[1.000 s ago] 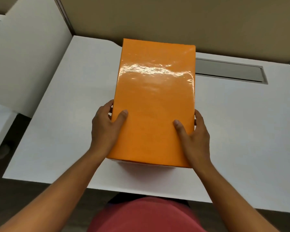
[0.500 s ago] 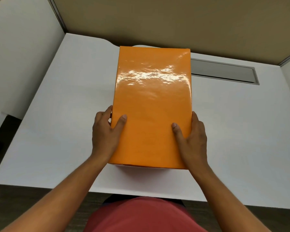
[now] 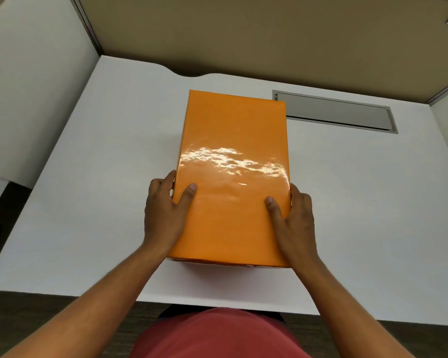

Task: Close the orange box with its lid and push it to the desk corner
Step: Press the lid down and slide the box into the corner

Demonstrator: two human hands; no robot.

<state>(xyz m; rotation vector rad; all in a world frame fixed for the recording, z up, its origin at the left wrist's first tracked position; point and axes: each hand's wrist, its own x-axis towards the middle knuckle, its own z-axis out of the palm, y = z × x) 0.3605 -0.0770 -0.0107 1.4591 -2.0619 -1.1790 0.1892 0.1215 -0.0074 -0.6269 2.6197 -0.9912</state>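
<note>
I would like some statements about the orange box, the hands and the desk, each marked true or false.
1. The lid sits on the orange box. True.
2. Only the left hand touches the box. False: the right hand grips the other side too.
3. Both thumbs lie on top of the lid. True.
4. The box stands in the far left corner of the desk. False: it stands near the middle.
5. A grey slot lies at the box's far right. True.
</note>
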